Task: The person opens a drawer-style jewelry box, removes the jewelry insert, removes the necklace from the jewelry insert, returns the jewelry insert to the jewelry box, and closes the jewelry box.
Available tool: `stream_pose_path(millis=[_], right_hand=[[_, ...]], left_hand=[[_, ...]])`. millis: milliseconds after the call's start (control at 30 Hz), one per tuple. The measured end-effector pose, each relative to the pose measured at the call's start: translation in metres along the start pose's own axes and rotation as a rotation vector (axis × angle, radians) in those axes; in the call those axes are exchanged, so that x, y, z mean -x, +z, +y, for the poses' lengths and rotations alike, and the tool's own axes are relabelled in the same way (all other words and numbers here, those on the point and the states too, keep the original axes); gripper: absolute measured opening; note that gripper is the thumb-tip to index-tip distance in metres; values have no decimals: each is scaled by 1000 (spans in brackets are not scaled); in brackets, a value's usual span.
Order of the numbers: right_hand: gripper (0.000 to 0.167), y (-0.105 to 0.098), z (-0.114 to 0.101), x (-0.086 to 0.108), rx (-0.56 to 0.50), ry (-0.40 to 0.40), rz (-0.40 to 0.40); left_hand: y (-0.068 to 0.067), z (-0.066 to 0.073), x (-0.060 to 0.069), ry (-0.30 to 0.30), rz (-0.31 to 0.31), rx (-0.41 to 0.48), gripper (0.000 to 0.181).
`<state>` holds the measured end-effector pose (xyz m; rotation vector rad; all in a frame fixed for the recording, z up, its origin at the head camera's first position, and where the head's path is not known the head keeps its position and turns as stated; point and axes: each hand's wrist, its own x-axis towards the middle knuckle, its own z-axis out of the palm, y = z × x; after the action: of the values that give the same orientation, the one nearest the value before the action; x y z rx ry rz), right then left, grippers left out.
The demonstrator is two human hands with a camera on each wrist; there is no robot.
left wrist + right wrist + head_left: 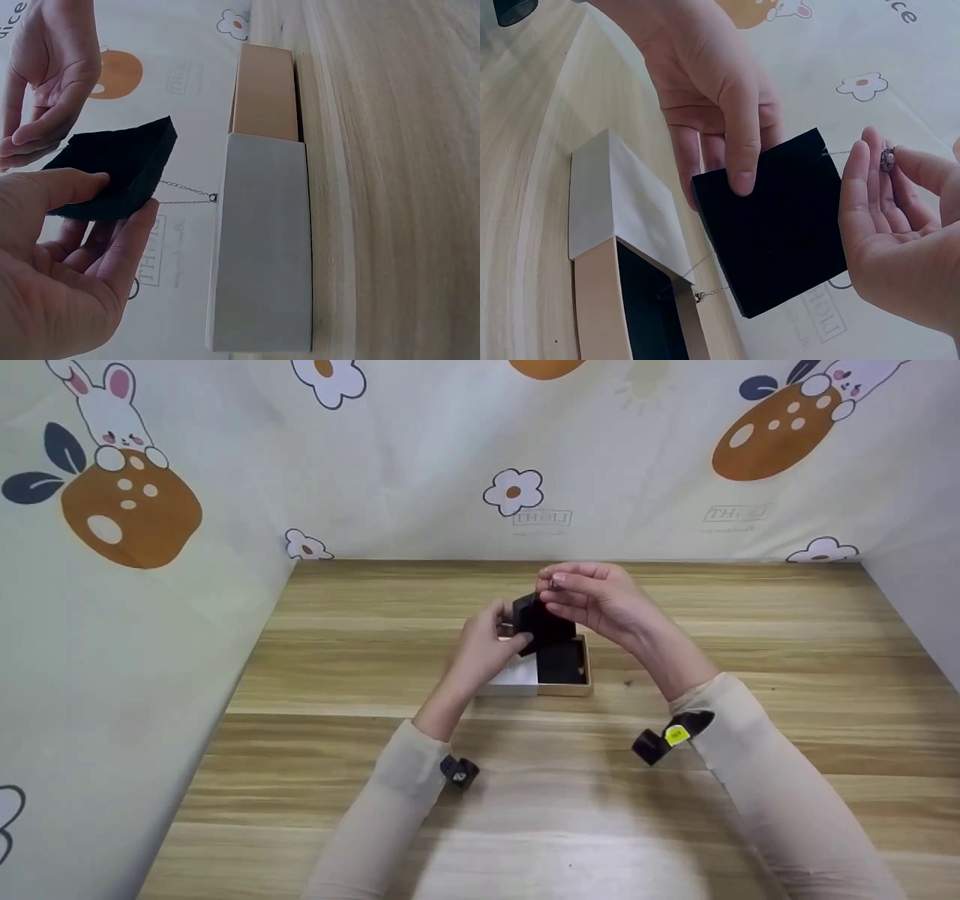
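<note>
My left hand [484,643] pinches a black square jewelry-box pad [772,221] between thumb and fingers, tilted above a small box. In the right wrist view, my right hand [907,225] pinches a small round silvery pendant [887,159] with thumb and fingers. A thin necklace chain [184,202] runs from the pendant to the pad's corner, and more of it hangs from the pad's other side, with a clasp beside the box. Below, the light-brown box drawer [566,689] sits partly out of its white sleeve [262,240]; its inside is black.
The box lies on a wood-grain table [337,780]. A patterned cloth [420,457] with flowers, rabbits and oranges stands behind and at the sides. Both forearms wear a dark wrist camera [460,772] over light sleeves.
</note>
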<state>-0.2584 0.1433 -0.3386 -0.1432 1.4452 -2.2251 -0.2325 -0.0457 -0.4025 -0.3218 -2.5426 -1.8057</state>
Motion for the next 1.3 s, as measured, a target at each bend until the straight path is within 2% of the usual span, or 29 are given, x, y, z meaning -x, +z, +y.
stream_pose_path(millis=[467, 700, 867, 1300], right_hand=[[15, -3, -5, 1, -27, -14, 21], [13, -3, -12, 1, -59, -38, 9], [14, -4, -15, 2, -62, -42, 7], [13, -6, -20, 5, -90, -64, 5]], left_hand=[[2, -1, 0, 6, -89, -36, 15], [3, 0, 0, 35, -123, -44, 14], [3, 1, 1, 31, -155, -50, 14], [4, -2, 3, 31, -168, -64, 15]])
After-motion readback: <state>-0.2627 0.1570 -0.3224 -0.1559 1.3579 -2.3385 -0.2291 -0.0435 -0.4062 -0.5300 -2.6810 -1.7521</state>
